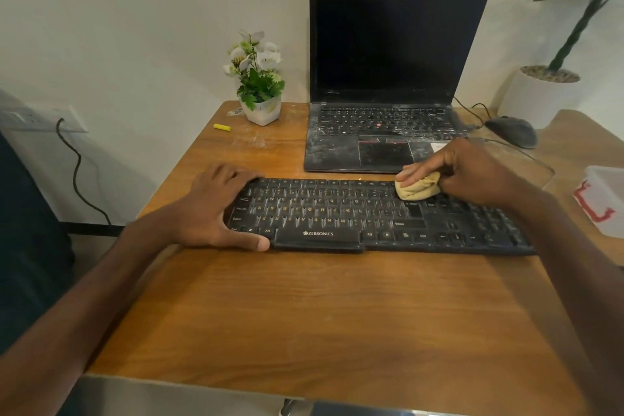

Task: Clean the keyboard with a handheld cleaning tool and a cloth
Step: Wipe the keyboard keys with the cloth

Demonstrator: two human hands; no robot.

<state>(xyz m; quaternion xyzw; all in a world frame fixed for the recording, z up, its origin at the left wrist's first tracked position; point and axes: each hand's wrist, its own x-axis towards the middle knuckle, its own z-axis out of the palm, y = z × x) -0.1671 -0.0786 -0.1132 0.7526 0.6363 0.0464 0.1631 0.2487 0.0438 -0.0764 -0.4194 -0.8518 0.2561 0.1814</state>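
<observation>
Now | right hand grips cloth on keyboard | pot holds flowers

Left hand clasps keyboard; right hand (fingers curled) grips cloth.

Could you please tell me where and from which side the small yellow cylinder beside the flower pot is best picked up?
Pinch the yellow cylinder at its middle, straight down from above. It lies flat on the table, long axis roughly left to right, so its near and far sides offer the grip. The flower pot stands apart to its right, likely no hindrance.
</observation>
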